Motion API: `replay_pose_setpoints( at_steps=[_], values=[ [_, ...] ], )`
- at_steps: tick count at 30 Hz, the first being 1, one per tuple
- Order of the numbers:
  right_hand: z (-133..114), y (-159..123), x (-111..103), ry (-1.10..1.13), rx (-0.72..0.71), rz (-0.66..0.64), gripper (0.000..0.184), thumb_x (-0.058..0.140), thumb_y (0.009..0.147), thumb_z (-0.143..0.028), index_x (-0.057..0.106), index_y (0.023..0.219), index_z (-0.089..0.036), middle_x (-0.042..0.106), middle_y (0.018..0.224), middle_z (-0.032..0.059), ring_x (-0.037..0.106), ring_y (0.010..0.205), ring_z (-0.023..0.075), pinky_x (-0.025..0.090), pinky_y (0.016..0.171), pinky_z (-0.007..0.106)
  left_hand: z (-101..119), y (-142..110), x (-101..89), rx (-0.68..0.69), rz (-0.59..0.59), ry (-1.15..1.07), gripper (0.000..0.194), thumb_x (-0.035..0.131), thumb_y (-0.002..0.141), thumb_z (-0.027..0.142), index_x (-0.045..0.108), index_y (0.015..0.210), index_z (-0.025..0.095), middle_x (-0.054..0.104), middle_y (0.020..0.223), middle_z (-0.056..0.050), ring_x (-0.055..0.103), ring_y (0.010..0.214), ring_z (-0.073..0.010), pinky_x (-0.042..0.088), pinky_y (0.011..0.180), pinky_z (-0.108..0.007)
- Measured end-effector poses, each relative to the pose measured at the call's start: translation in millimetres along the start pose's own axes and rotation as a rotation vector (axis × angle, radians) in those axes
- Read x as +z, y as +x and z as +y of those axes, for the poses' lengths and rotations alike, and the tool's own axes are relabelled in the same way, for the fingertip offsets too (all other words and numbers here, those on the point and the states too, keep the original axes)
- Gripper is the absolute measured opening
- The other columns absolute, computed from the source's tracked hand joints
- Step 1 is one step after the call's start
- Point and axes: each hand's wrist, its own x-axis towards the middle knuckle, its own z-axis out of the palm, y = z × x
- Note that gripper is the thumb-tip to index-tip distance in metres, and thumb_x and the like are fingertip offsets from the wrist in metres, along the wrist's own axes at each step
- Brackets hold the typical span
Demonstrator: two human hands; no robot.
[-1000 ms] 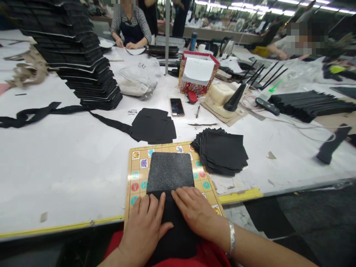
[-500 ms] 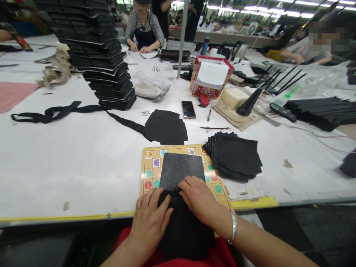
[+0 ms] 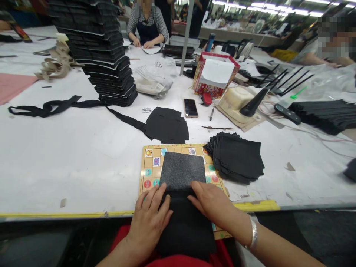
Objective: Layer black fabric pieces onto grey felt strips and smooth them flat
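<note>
A black sheet piece (image 3: 185, 230) lies in front of me, its lower part hanging over the table edge toward my lap. Its upper part is a speckled dark grey panel (image 3: 182, 168), and a crosswise fold or seam runs where the two meet. My left hand (image 3: 151, 217) rests at the left end of that line, fingers spread and lying on the material. At the right end, my right hand (image 3: 213, 204) presses with its fingertips, thumb apart from the fingers. Under the piece is a board with printed animal squares (image 3: 148, 163).
Right of the board sits a stack of black pieces (image 3: 239, 157). Behind it lie black cut pieces (image 3: 167, 126), a phone (image 3: 191, 108) and a red patterned box (image 3: 215, 74). A tall black stack (image 3: 111, 63) rises at the left. A co-worker (image 3: 147, 27) sits opposite.
My right hand has slid right along the fold line to the piece's right edge. My left hand stays nearly in place. The view has shifted slightly.
</note>
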Motion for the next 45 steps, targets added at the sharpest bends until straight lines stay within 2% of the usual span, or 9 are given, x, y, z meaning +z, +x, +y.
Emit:
replay_pose_setpoints(
  at_steps=[4, 7, 12, 21, 31, 36, 39, 42, 45],
  values=[
    [10, 4, -11, 0.065, 0.048, -0.094, 0.019, 0.056, 0.085, -0.036, 0.052, 0.084, -0.018, 0.060, 0.076, 0.0033, 0.058, 0.070, 0.0186, 0.034, 0.058, 0.027, 4, -5, -0.9, -0.027, -0.008, 0.012, 0.028, 0.052, 0.085, 0.033, 0.061, 0.109, 0.023, 0.062, 0.113, -0.006, 0.052, 0.107, -0.0228, 0.033, 0.096, -0.040],
    [-5, 19, -9, 0.097, -0.047, -0.019, 0.018, 0.055, 0.086, -0.036, 0.054, 0.083, -0.018, 0.059, 0.077, 0.0027, 0.056, 0.071, 0.0175, 0.035, 0.061, 0.027, 5, -5, -2.8, -0.019, -0.059, 0.043, 0.029, 0.051, 0.086, 0.031, 0.060, 0.111, 0.023, 0.064, 0.109, -0.005, 0.055, 0.101, -0.0208, 0.034, 0.095, -0.040],
    [-28, 35, 9, 0.095, -0.215, 0.116, 0.007, 0.051, 0.088, -0.018, 0.057, 0.087, -0.018, 0.057, 0.079, 0.0030, 0.051, 0.073, 0.0174, 0.037, 0.066, 0.030, 5, -6, -5.6, -0.037, -0.069, 0.074, 0.029, 0.050, 0.086, 0.033, 0.060, 0.112, 0.024, 0.063, 0.112, -0.006, 0.055, 0.101, -0.0212, 0.037, 0.092, -0.039],
    [-13, 28, 22, 0.089, -0.448, 0.298, 0.027, 0.037, 0.091, -0.012, 0.055, 0.112, -0.009, 0.059, 0.091, 0.0100, 0.048, 0.080, 0.0199, 0.040, 0.069, 0.033, 7, -7, -6.0, -0.075, -0.063, 0.078, 0.029, 0.049, 0.086, 0.036, 0.062, 0.109, 0.025, 0.063, 0.110, -0.007, 0.055, 0.102, -0.0218, 0.037, 0.093, -0.040],
    [-17, 32, 16, -0.059, -0.536, 0.210, 0.026, 0.037, 0.091, -0.013, 0.056, 0.107, -0.008, 0.057, 0.087, 0.0098, 0.046, 0.075, 0.0200, 0.038, 0.063, 0.033, 6, -2, -7.0, -0.035, -0.067, 0.116, 0.042, 0.047, 0.086, 0.038, 0.054, 0.118, 0.011, 0.064, 0.105, -0.011, 0.055, 0.098, -0.0220, 0.038, 0.092, -0.039],
    [-19, 31, 13, -0.073, -0.515, 0.188, 0.023, 0.039, 0.089, -0.012, 0.056, 0.105, -0.008, 0.055, 0.086, 0.0091, 0.046, 0.075, 0.0204, 0.037, 0.061, 0.033, -6, 3, -13.3, -0.072, -0.147, 0.203, 0.041, 0.049, 0.085, 0.043, 0.058, 0.113, 0.015, 0.063, 0.105, -0.010, 0.054, 0.097, -0.0240, 0.040, 0.086, -0.039],
    [-21, 32, 14, -0.077, -0.513, 0.184, 0.024, 0.038, 0.090, -0.012, 0.056, 0.105, -0.008, 0.055, 0.085, 0.0086, 0.045, 0.074, 0.0198, 0.037, 0.060, 0.033, -15, 4, -16.4, -0.123, -0.090, 0.267, 0.041, 0.051, 0.084, 0.043, 0.058, 0.110, 0.013, 0.061, 0.107, -0.015, 0.054, 0.099, -0.0268, 0.042, 0.083, -0.041],
    [-21, 32, 15, -0.073, -0.515, 0.183, 0.022, 0.039, 0.090, -0.014, 0.057, 0.103, -0.009, 0.055, 0.085, 0.0082, 0.045, 0.074, 0.0196, 0.037, 0.060, 0.033, -11, 4, -11.3, -0.026, 0.000, 0.180, 0.039, 0.050, 0.085, 0.037, 0.056, 0.111, 0.009, 0.060, 0.109, -0.016, 0.053, 0.103, -0.0259, 0.043, 0.088, -0.040],
    [-11, 26, 15, -0.044, -0.509, 0.175, 0.022, 0.040, 0.091, -0.015, 0.056, 0.105, -0.010, 0.056, 0.087, 0.0081, 0.046, 0.076, 0.0193, 0.040, 0.062, 0.032, 1, 2, -1.8, 0.050, -0.018, 0.095, 0.033, 0.047, 0.087, 0.032, 0.055, 0.111, 0.010, 0.063, 0.106, -0.013, 0.055, 0.101, -0.0236, 0.043, 0.090, -0.038]
  ],
)
